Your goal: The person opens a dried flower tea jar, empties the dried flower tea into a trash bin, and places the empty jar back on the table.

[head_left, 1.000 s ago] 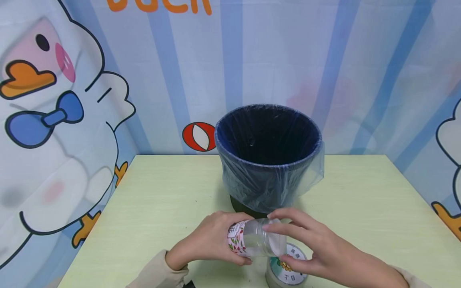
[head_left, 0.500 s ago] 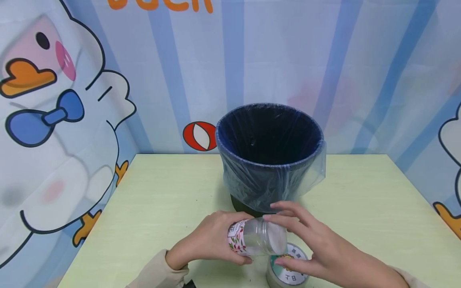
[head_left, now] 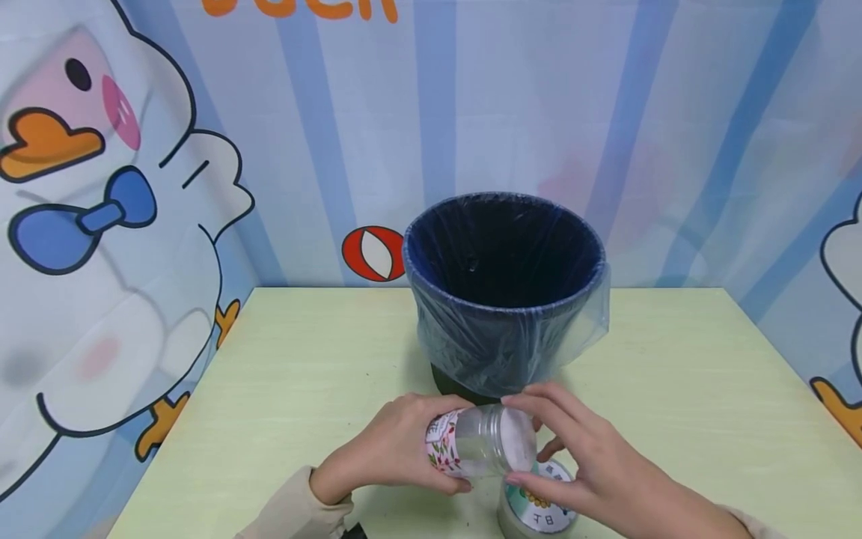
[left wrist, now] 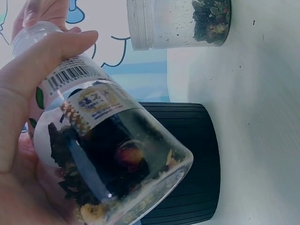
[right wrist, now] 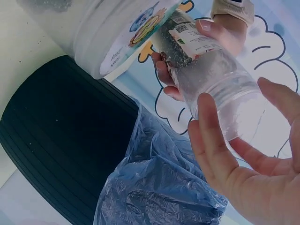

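My left hand [head_left: 397,445] grips a clear plastic jar [head_left: 474,442] round its printed label. The jar lies tilted on its side, mouth end toward the right. Dark dried leaves and a reddish bud [left wrist: 130,155] show inside it near the base in the left wrist view. At the other end, my right hand [head_left: 595,464] curves its fingers and thumb round the pale, translucent lid [head_left: 518,439], index fingertip at the upper edge and thumb at the lower. Below the right hand stands a second jar [head_left: 539,516] with a printed top, partly hidden by that hand.
A dark bin [head_left: 485,344] lined with a blue translucent bag [right wrist: 159,187] stands on the pale table [head_left: 323,337] just beyond the hands. The second jar holds dried leaves [left wrist: 212,21]. A cartoon duck backdrop [head_left: 269,150] rises behind the table.
My right hand spread its fingers away from the lid half a second ago and has now closed round it again. The left hand and jar stay nearly in place.
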{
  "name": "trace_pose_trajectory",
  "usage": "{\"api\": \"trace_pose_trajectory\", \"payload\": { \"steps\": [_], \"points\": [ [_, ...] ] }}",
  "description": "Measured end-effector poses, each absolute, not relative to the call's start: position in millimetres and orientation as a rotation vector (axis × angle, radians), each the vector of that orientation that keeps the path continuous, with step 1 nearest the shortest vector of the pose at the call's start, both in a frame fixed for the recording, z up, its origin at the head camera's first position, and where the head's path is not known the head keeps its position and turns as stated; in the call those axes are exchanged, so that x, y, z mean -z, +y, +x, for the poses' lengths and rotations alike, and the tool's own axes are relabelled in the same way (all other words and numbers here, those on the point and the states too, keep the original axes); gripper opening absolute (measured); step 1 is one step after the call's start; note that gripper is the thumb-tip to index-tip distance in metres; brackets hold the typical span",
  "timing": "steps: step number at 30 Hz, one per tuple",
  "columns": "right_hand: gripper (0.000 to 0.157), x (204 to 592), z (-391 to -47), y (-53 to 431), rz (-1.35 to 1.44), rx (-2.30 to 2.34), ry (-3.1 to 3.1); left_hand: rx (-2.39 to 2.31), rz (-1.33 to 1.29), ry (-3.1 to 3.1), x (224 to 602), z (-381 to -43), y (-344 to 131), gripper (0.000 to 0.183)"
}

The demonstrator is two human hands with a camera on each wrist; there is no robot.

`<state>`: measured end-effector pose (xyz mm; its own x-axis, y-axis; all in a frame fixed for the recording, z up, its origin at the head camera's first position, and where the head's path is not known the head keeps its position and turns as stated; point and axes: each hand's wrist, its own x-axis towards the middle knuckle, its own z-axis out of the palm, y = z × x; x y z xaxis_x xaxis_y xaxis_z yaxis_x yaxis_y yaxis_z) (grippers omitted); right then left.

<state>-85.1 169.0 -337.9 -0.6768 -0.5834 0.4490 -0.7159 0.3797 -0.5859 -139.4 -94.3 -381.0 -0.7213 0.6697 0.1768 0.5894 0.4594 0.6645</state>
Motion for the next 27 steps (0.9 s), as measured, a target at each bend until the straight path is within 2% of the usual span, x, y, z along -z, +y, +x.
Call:
{"api": "trace_pose_trajectory", "payload": {
  "steps": [9, 14, 18, 23, 27],
  "points": [
    [0.068, 336, -88, 174, 1.298, -1.082, -2.416, -1.120, 1.110, 2.564, 380, -139, -96, 0.065],
    [0.048, 336, -91, 176, 1.364, -0.929, -2.382, -1.120, 1.114, 2.551, 379, -140, -96, 0.065],
    [0.046, 336, -91, 177, 1.396, -0.898, -2.363, -1.109, 1.113, 2.548, 379, -140, -96, 0.064],
    [0.051, 337, -89, 180, 1.394, -0.924, -2.420, -1.104, 1.125, 2.552, 379, -139, -95, 0.064],
    [0.064, 336, -87, 180, 1.350, -0.948, -2.427, -1.102, 1.147, 2.564, 379, -138, -95, 0.064]
  ]
}}
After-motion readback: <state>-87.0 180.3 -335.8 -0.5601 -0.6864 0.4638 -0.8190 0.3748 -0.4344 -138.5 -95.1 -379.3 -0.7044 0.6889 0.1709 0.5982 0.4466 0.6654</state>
